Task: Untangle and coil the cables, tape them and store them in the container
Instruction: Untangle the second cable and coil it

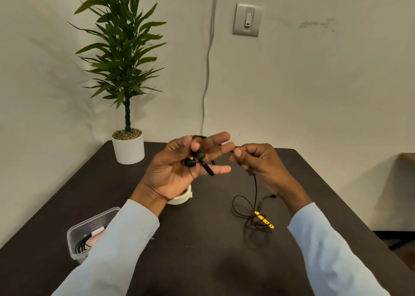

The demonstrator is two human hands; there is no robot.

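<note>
My left hand (179, 172) is raised above the table, palm toward me, fingers spread, with the black and yellow earbuds (195, 158) of an earphone cable pinched against its thumb. My right hand (258, 161) is closed on the thin black cable (255, 190) just to the right. From that hand the cable drops to the dark table (202, 239) and lies in loose tangled loops around a yellow inline remote (264, 220). A roll of white tape (182, 198) sits partly hidden under my left wrist. A clear plastic container (89, 230) at lower left holds a coiled cable.
A potted plant in a white pot (128, 146) stands at the table's far left corner. A grey wall cable (207, 71) runs down behind the table. A wall switch (247, 19) is above. The table's right edge drops off near a dark floor.
</note>
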